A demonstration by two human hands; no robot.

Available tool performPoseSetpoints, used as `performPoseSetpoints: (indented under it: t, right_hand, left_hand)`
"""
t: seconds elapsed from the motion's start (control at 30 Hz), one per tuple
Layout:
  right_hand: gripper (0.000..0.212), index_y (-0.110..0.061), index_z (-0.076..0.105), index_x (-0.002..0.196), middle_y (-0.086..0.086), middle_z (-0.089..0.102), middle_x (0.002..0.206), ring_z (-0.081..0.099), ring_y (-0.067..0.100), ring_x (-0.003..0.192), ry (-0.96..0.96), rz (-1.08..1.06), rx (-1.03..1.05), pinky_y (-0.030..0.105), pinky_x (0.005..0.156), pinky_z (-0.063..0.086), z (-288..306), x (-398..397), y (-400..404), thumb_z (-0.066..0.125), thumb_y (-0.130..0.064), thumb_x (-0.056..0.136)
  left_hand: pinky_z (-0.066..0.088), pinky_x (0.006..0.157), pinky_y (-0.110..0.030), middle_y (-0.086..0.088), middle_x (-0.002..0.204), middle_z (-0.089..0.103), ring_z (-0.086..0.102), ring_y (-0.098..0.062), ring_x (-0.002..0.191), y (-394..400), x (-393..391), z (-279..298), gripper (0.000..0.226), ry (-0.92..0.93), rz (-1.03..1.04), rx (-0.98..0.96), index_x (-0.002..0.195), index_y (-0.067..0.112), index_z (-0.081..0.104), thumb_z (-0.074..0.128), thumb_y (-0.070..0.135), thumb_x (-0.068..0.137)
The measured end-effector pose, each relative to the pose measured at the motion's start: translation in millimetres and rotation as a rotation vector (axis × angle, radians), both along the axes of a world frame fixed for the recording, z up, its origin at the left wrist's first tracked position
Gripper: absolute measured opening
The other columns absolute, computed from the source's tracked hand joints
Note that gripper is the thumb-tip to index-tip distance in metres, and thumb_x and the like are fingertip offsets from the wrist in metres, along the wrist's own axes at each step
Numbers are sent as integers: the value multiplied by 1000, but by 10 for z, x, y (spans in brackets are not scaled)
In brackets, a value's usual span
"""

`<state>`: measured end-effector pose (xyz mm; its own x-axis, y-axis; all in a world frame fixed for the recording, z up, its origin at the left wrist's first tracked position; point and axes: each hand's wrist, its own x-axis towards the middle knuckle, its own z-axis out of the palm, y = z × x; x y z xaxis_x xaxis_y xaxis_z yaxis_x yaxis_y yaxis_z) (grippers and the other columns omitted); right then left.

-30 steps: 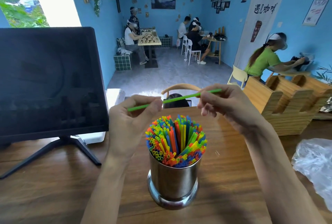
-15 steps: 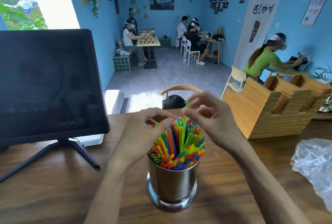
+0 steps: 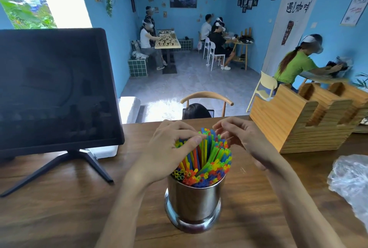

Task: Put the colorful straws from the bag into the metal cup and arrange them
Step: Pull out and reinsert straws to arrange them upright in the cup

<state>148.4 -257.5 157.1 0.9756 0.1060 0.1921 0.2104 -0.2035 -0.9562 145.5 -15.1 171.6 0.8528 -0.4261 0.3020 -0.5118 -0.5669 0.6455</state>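
The cup (image 3: pixel 194 202) stands upright on the desk (image 3: pixel 59 208), near the front edge and about midway across, packed full of straws (image 3: pixel 205 160) whose tops fan out above its rim. Both hands are on the far side of the bundle. The left hand (image 3: pixel 169 148) lies over the left tops, its fingers curled loosely and pressing on them without gripping any one straw. The right hand (image 3: pixel 243 140) hovers at the right tops with fingers bent and spread, the tips just touching; it holds nothing. A dark monitor (image 3: pixel 55 88) stands on the desk to the left, a wooden rack (image 3: pixel 298 120) far right, and the crumpled bag (image 3: pixel 350 180) lies at the right edge, well apart from the cup.
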Motion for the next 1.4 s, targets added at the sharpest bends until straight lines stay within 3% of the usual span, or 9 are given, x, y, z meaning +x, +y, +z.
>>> performPoseSetpoints:
  t: [0.13,0.23,0.53,0.73,0.9,1.1,1.17,1.33,1.4]
  right_hand:
    - [31,-23,79,94,2,74,91,69,8,83,112,135,46,18,73,54,-29,-28,-60,69,-53,89]
    - [35,-22,78,96,4,76,105,71,11,97,119,176,13,22,80,55,-35,-35,-92,73,-53,82]
    - [50,-20,78,77,7,77,79,74,18,72,6,47,-94,23,60,57,-13,-63,-130,83,-68,65]
    - [22,-28,82,86,2,79,85,72,10,74,-66,106,-166,21,61,56,77,-98,-171,78,-49,79]
    - [19,-24,81,92,2,79,92,72,13,80,-90,129,-175,23,65,57,99,-101,-177,74,-39,84]
    - [20,-8,75,104,4,79,90,71,11,77,-286,9,77,21,65,53,401,-161,-38,69,-16,86]
    - [20,-10,73,104,3,80,91,73,10,79,-352,56,125,20,66,53,547,-233,99,71,-15,86]
    - [17,-27,76,97,0,80,85,65,51,92,-416,170,51,60,76,50,642,-307,513,80,-16,85]
    - [13,-27,77,98,0,80,92,68,45,92,-410,170,57,59,76,50,627,-283,545,78,-21,86]
  left_hand:
    - [39,95,-28,30,110,61,47,2,114,11,31,-24,40,4,4,-31,107,52,75,44,69,89]
    - [39,97,-30,31,110,61,46,2,115,16,39,-37,37,21,5,-51,107,52,75,45,67,90]
    - [41,102,-37,30,111,62,47,0,117,8,42,-30,26,24,24,-43,109,48,76,52,55,99]
    - [41,101,-36,30,110,62,47,3,115,14,29,-20,25,27,30,-43,108,49,75,53,55,99]
    - [42,99,-33,30,111,62,46,4,114,8,14,-6,32,28,36,-28,109,48,75,49,59,96]
    - [42,104,-40,24,114,62,49,-3,120,-19,-28,33,19,-8,37,-148,112,49,74,60,48,99]
    - [41,102,-32,22,110,65,51,-6,120,-53,-62,69,19,-75,25,-240,108,51,75,63,54,93]
    - [42,90,-14,22,103,71,59,-9,111,-211,-194,143,24,-163,-28,-392,104,61,71,70,55,81]
    - [47,88,-17,23,105,73,65,-9,108,-258,-221,131,26,-148,-48,-474,109,58,71,72,48,85]
